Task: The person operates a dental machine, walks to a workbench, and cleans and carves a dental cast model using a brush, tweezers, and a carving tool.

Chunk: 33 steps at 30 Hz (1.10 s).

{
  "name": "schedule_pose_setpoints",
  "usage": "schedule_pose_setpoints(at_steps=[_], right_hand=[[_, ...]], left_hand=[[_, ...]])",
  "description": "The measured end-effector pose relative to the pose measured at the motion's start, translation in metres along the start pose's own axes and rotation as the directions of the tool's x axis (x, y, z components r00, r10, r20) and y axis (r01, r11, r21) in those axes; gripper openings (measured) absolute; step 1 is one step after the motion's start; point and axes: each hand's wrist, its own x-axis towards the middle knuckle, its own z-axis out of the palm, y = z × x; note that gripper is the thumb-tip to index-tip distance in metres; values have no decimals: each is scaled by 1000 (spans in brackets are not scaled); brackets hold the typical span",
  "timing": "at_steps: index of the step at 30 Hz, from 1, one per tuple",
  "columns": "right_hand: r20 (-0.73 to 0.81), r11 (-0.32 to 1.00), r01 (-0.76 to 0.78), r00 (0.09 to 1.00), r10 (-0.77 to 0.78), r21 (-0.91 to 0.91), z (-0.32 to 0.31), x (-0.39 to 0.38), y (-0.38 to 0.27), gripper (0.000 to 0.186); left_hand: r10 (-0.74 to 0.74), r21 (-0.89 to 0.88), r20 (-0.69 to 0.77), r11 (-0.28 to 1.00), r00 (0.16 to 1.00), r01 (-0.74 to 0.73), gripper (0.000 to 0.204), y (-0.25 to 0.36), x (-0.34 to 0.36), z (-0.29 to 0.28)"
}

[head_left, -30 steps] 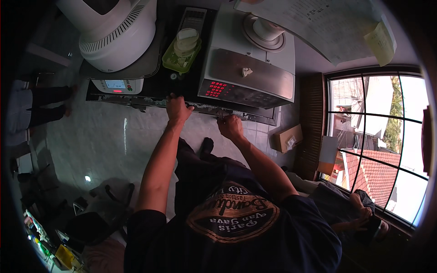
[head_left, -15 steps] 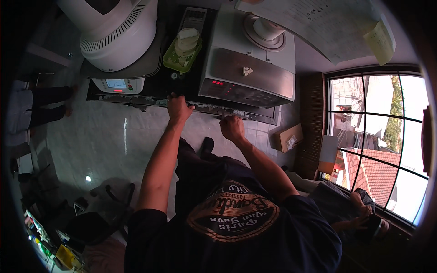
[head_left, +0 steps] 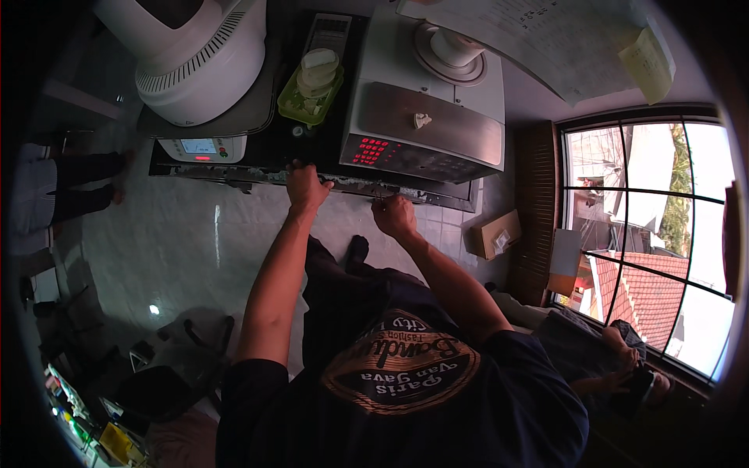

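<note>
The black, flat-topped bench (head_left: 321,150) stands ahead of you, probably heavy and rigid; hold its chipped front edge (head_left: 355,186). Your left hand (head_left: 307,187) grasps that edge; your right hand (head_left: 395,215) is curled beside it, contents indeterminable.

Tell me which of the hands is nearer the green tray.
Left: the left hand is at the black counter's front edge, almost straight in front of the green tray. The right hand is farther off, to the right along that edge.

The left hand (head_left: 308,187) touches the black table's front edge (head_left: 355,186), the right hand (head_left: 395,214) curled near it.
</note>
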Motion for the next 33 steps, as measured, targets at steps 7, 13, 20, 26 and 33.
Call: schedule_pose_setpoints(at_steps=[7, 13, 20, 26, 33], right_hand=[[46, 998, -2, 999, 4, -60, -10, 1, -13, 32], [41, 996, 78, 996, -76, -48, -6, 3, -4, 29], [-83, 990, 140, 987, -139, 10, -6, -5, 1, 26], [-81, 987, 158, 984, -157, 6, -6, -8, 9, 24], [-187, 974, 218, 961, -205, 54, -1, -12, 15, 23]], left_hand=[[-12, -18, -21, 1000, 1000, 12, 52, 1, -1, 2], [-9, 9, -13, 1000, 1000, 9, 56, 1, 0, 1], [-35, -12, 10, 999, 999, 36, 51, 3, -1, 0], [-30, -11, 10, 999, 1000, 30, 54, 0, 0, 1], [-49, -18, 51, 999, 998, 50, 57, -1, -2, 3]])
